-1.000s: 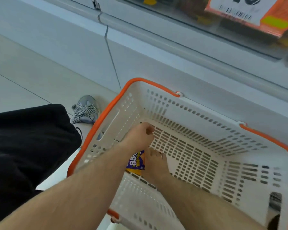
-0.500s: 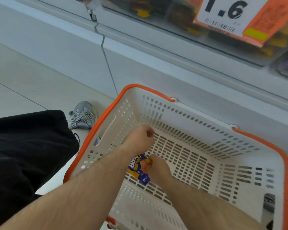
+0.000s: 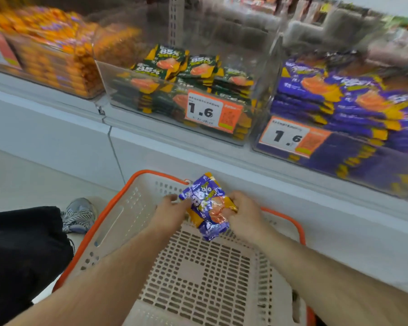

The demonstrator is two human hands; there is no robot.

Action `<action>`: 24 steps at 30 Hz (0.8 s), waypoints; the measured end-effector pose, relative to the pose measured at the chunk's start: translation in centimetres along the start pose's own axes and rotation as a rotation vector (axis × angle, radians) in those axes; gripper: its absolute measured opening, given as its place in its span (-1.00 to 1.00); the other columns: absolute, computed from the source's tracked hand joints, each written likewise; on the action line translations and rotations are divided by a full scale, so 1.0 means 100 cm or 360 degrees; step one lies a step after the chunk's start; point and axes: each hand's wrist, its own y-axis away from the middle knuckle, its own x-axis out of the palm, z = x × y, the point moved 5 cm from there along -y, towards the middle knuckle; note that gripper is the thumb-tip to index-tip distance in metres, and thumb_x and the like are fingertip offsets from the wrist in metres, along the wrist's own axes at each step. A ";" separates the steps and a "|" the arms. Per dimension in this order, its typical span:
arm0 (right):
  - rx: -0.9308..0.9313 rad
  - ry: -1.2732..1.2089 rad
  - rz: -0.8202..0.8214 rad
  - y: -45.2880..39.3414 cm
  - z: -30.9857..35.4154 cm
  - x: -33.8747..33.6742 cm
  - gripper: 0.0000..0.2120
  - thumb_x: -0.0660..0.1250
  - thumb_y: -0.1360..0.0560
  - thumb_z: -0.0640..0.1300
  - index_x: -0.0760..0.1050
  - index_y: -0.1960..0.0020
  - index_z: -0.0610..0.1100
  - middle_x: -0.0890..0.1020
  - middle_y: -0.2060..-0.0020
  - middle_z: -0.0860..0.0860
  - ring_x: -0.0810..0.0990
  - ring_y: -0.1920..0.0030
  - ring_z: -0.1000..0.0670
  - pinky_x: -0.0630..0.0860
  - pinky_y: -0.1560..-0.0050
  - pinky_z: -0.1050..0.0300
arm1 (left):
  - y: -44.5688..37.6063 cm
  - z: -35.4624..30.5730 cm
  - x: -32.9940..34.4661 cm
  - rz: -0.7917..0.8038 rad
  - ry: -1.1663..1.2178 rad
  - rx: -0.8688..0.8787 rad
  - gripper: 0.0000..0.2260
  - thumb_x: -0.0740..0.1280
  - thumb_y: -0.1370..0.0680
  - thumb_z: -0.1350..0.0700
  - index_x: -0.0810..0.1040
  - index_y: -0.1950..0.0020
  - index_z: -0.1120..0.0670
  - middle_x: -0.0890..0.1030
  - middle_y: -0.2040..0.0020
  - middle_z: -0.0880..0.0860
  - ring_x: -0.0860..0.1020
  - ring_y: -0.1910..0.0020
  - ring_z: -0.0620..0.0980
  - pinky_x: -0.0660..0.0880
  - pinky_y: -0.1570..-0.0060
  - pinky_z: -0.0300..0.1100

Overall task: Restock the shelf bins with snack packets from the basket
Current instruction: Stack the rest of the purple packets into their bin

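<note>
holding a purple snack packet [image 3: 206, 205] above the basket [image 3: 118, 208], both hands grip it from opposite sides: the left hand [image 3: 172, 211] pinches its left edge, the right hand [image 3: 244, 214] curls round its right edge. the packet is lifted clear of the basket's slotted floor, over the far rim. beyond the basket, on the white shelf [image 3: 151, 147], stand clear bins: the green packet bin [image 3: 179, 90] straight behind, the purple packet bin [image 3: 344, 109] to the basket's right, the orange packet bin [image 3: 50, 60] to its left. a grey shoe [image 3: 79, 215] lies just beside the basket's left wall.
</note>
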 end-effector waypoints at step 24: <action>-0.0336 -0.0798 -0.0809 0.062 0.100 -0.232 -0.58 0.35 -0.50 -0.33 0.52 -0.31 -0.03 0.58 -0.22 0.01 0.64 -0.10 -0.06 0.63 -0.05 -0.11 | 0.105 -0.264 0.076 0.0080 -0.0198 0.1258 -0.53 0.33 -0.57 0.01 0.33 -0.45 0.04 0.57 -0.14 -0.05 0.59 -0.11 0.01 0.56 -0.10 0.11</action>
